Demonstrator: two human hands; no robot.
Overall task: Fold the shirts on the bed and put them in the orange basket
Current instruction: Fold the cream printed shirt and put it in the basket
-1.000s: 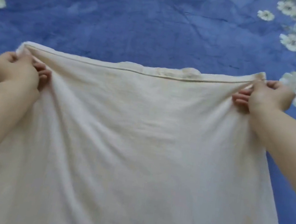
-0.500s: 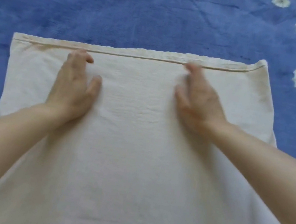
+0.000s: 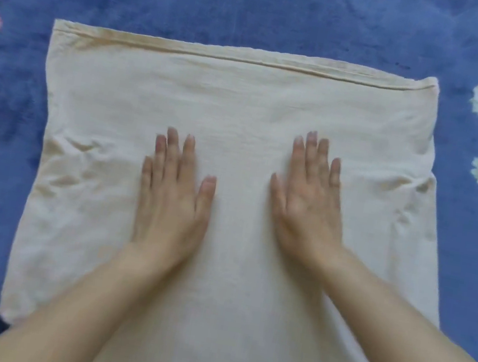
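A blue flowered bed (image 3: 258,11) is carrying a cream shirt (image 3: 245,94), which is lying flat with its hemmed edge at the far side. The left hand (image 3: 174,198) and right hand (image 3: 309,204) are pressing on the shirt's middle, palms down, fingers straight, gripping nothing.

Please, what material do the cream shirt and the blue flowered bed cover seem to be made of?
The cream shirt looks like thin, matte cotton knit: it lies limp, with soft creases and a stitched hem along its far edge. The blue bed cover looks like plush fleece, probably synthetic: its surface is fuzzy with brushed shading. Neither fibre can be confirmed.
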